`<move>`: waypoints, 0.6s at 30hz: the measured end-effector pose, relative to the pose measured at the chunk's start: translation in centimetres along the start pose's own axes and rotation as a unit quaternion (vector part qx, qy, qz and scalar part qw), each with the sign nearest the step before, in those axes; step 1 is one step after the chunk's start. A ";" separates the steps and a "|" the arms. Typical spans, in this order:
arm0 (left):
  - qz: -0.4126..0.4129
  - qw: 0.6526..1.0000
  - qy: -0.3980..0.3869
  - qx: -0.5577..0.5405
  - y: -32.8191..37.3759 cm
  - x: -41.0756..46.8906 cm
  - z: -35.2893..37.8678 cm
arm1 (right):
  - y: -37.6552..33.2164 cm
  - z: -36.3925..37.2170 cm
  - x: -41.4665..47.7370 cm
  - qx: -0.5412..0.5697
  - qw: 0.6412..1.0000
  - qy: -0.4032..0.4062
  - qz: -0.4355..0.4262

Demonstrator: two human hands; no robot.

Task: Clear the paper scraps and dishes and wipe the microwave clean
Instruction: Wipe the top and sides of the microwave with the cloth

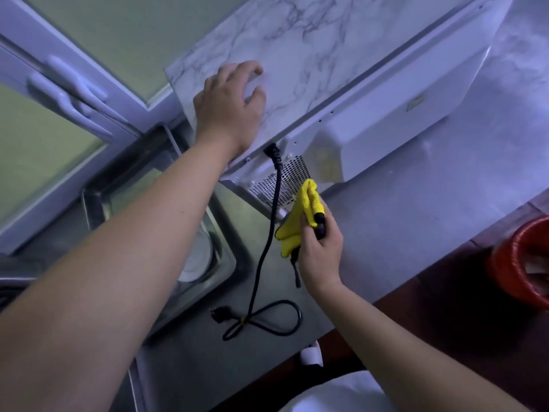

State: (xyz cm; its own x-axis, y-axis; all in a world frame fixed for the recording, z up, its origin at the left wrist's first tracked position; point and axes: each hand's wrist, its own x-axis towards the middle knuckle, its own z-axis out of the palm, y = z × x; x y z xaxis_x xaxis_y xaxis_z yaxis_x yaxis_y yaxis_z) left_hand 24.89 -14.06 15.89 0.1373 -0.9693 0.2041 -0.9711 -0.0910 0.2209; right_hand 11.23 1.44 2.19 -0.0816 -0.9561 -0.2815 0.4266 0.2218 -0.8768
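Skirting the sink [98, 200] at the left, with a pale dish [199, 257] lying in its basin. Steadying the microwave [297, 55] with the left hand [228, 114], palm down on the marbled top near its left corner, fingers spread and lightly bent, gripping nothing. Presenting the appliance's white back panel to the near side, with the long axis running from near left to far right across the counter [401, 218]. Trailing a black cord [267, 242] down from that panel, and leaving the plug [219, 313] loose on the counter at the near side.

Holding a yellow cloth [300, 221] bunched in the right hand [320, 251], fingers and thumb curled round it. Keeping the cloth's long axis near to far, with the free end pointing away toward the vent grille [285, 179]; touching it or stopping just short, impossible to tell.

Judging the relation that matters: placing the cloth just beside the left end of the back panel, with the right hand much nearer that panel than the left and the rest of the panel stretching off to the far right. Expecting, probably, a sweep along that axis, rightward and away. Minding the cord hanging just left of the cloth, likely to snag.

Noting a red bin [517, 263] at the right edge, below the counter, holding what look like paper scraps.
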 end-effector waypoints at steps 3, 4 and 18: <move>0.001 1.000 0.004 -0.002 0.0 -0.1 0.1 | -2.2 2.3 0.4 -0.021 0.991 -0.009 -0.129; 0.000 1.000 0.008 -0.001 0.1 0.0 0.1 | -2.6 3.2 0.6 -0.040 0.988 -0.008 -0.152; -0.001 1.000 0.008 0.011 0.1 -0.2 -0.1 | 3.9 -1.4 1.9 -0.089 0.983 -0.027 0.161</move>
State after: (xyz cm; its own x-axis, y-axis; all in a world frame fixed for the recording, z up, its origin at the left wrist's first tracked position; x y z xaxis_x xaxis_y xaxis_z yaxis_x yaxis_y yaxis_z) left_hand 24.75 -13.88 15.96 0.1424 -0.9655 0.2182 -0.9746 -0.0983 0.2012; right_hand 11.45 0.76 -2.30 0.0823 -0.8389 -0.5380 0.2584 0.5393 -0.8015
